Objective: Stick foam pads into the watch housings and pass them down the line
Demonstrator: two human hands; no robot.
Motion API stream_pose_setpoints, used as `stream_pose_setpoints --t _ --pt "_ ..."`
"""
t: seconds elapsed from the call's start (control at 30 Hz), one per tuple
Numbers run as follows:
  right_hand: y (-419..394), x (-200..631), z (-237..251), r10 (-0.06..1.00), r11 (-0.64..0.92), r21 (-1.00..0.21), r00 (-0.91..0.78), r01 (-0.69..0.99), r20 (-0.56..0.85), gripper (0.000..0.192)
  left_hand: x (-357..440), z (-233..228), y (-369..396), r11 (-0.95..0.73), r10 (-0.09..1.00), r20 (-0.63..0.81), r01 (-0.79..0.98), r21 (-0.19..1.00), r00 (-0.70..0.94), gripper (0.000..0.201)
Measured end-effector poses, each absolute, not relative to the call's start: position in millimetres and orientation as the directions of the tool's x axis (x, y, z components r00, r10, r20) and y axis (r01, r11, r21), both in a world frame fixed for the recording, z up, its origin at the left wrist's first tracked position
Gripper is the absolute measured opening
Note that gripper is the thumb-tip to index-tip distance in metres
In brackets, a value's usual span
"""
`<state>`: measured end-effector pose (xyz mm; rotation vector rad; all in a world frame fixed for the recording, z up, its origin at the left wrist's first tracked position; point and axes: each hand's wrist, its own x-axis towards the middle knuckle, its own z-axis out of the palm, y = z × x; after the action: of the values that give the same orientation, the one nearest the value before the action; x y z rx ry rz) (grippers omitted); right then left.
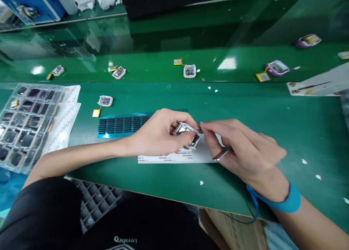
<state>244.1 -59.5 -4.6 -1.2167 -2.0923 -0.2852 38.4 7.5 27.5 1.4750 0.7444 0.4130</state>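
The left hand (pixel 158 133) is gripping a small white square casing (pixel 187 135) just above a white label sheet (pixel 177 156). The right hand (pixel 240 148) is pinching thin metal tweezers (pixel 221 154), fingertips meeting the casing's edge. Left of the sheet, a glossy blue strip (pixel 120 125) is carrying dark pads. Beyond the sheet, similar casings (pixel 189 71) are lying on the green belt (pixel 245 97).

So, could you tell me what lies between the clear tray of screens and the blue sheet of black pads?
In the head view, white printed sheets lie between the tray and the blue sheet.
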Motion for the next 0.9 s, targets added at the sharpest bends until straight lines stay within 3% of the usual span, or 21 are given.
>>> stream_pose_setpoints --t 0.17,0.33,0.5,0.73,0.9 --pt "-49 247 -4 0.695 0.465 -0.149 -0.255 0.873 0.673 0.041 38 21 11 0.19 0.658 -0.292 0.223 0.956 0.694 0.018" --pt "-54 256 -10 0.634 0.611 -0.058 -0.445 0.789 0.633 0.042 38 22 13 0.254 0.649 -0.298 0.169 0.952 0.7 0.024" --pt "-62 262 -16 0.654 0.589 -0.091 -0.409 0.803 0.636 0.05 37 20 13 0.207 0.687 -0.254 0.152 0.967 0.681 0.025" --pt "-60 257 -18 0.615 0.629 -0.061 -0.448 0.775 0.649 0.036 40 14 8 0.181 0.704 -0.221 0.13 0.975 0.675 0.022" --pt "-61 252 -11 0.618 0.599 -0.022 -0.445 0.8 0.648 0.034 39 17 -2 0.031 0.755 -0.112 0.136 0.99 0.646 0.019"
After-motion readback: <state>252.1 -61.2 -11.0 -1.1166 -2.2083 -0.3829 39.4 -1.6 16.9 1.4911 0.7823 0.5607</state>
